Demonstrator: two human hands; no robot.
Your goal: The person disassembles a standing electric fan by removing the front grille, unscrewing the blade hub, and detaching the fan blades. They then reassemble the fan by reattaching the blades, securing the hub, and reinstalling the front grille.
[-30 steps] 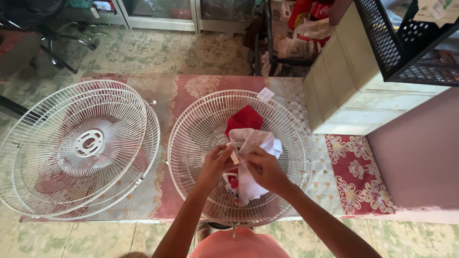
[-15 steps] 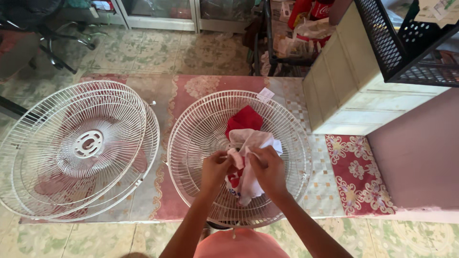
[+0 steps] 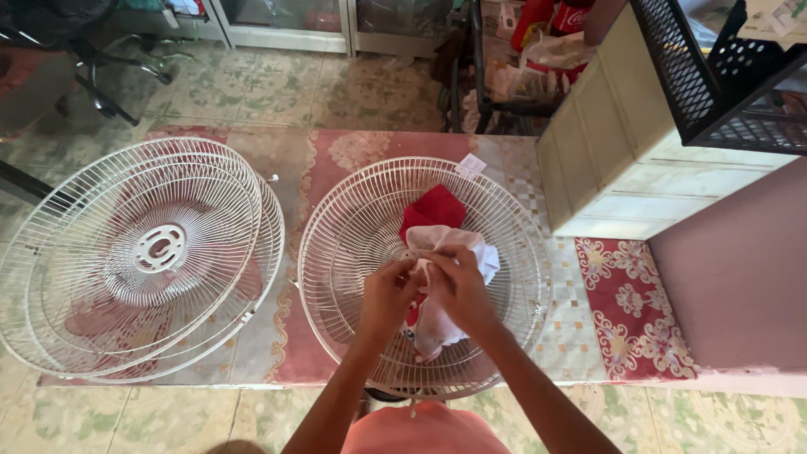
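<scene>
A white wire fan guard (image 3: 353,227) lies dish-up on the patterned mat in front of me. Inside it sits a red and white cloth (image 3: 437,219), bunched over the guard's middle. My left hand (image 3: 387,296) and my right hand (image 3: 458,286) meet over the centre, both pinching the white part of the cloth, fingers closed on it. The red part sticks out behind my hands. The guard's hub is hidden under cloth and fingers.
Two more white fan guards (image 3: 143,252) lie stacked to the left. A cream cabinet (image 3: 622,151) with a black crate (image 3: 714,76) on top stands at the right. An office chair base (image 3: 109,76) is at far left, and bags and clutter (image 3: 538,50) behind.
My two hands have drawn closer together over the guard's centre and bunched the white cloth tighter; the guards have not moved.
</scene>
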